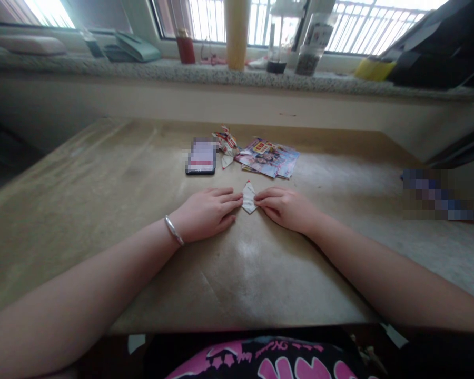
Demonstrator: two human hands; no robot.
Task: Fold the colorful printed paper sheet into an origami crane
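A table under tan kraft paper, creased and scuffed pale toward the right. Near the far edge, from left to right: a smartphone in a black case, its screen blurred; a crumpled printed paper just beside it; a loose pile of glossy printed sheets touching that paper. Nearer the middle, a small folded white paper, point upward. Near the right edge, a blurred blue object.

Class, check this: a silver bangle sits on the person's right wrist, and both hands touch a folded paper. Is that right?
No: the head view shows the silver bangle on the left wrist, not the right. The left hand and right hand do touch the folded paper.
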